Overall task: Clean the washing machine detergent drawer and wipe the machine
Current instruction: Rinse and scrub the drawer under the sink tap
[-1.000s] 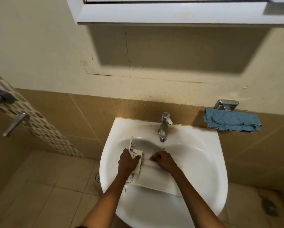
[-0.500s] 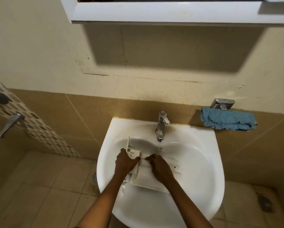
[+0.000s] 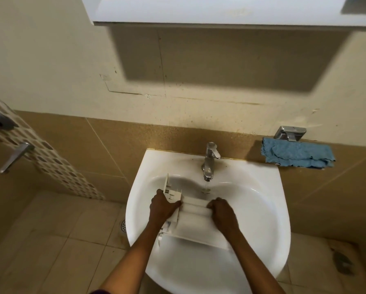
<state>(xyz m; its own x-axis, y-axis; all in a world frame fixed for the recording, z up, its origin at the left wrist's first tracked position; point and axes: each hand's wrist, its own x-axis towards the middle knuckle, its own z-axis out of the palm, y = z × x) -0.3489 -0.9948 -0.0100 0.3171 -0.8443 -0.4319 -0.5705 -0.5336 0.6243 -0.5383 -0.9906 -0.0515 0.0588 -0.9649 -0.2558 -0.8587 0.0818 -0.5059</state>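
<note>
White wall-hung sink point(image 3: 262, 209), its far edge against the tan tiles. Detergent drawer point(image 3: 195, 224) lies across the basin, slanted from the left rim toward the near right. Chrome tap point(image 3: 209, 161) stands at the far edge, centre.

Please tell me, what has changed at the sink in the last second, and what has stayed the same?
The right hand slid right along the detergent drawer, away from the left hand. Left hand keeps its grip on the drawer's end; drawer stays in the sink, blue cloth unmoved.
</note>
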